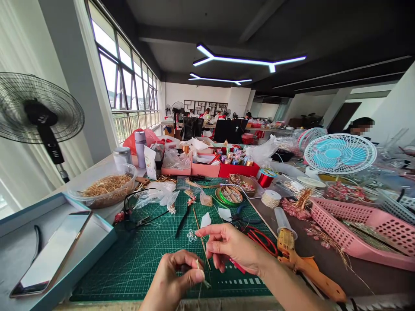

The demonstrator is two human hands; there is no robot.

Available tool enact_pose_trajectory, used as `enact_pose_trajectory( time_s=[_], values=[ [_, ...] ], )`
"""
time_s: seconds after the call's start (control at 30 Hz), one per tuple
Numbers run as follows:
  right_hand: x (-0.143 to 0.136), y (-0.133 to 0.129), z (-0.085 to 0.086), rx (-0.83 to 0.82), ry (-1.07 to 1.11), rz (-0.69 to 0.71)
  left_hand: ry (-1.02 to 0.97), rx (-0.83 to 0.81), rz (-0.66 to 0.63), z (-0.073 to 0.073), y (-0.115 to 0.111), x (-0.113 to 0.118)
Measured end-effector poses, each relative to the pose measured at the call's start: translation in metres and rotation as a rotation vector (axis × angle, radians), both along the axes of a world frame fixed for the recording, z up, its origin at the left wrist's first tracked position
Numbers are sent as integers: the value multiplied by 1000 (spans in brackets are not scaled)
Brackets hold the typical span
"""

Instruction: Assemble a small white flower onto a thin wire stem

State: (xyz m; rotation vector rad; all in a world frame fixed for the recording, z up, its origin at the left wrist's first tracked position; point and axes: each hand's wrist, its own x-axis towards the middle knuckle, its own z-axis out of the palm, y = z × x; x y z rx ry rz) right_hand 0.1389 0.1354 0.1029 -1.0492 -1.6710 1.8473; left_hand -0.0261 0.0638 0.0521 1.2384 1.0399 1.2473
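My left hand (175, 278) is low over the green cutting mat (142, 255), thumb and fingers pinched on the lower end of a thin straw-coloured stem (202, 244). My right hand (231, 248) is just above it, fingers curled and pinching the same stem higher up, with something red showing under its palm. The stem rises toward a small clear flower piece (191, 235) and a white petal (205, 220) lying on the mat. Black pliers (183, 220) lie just beyond.
An orange glue gun (300, 261) lies right of my hands, with red-handled scissors (262, 239) beside it. A pink basket (359, 229) sits at right, a blue tray with a phone (52, 255) at left. A bowl of straw (105, 190), boxes and fans stand further back. A person sits at far right.
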Motion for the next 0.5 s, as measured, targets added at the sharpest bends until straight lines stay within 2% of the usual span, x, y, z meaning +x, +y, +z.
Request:
enact_pose_trajectory(
  time_s=[0.07, 0.13, 0.23, 0.4, 0.5],
  values=[
    [-5, -9, -1, 42, 1, -92, -126, 32, 79, -5, 4, -1],
    [-12, -16, -1, 94, 17, -196, -166, 69, 157, -9, 7, -1],
    [-20, -23, -3, 189, 68, -337, -102, 165, 285, -14, 9, 1],
    [-29, -33, -11, 227, 234, -462, -63, 435, 638, -24, 9, 9],
    [-36, -44, -18, 258, 376, -540, -45, 562, 750, -28, 8, 11]
  ],
)
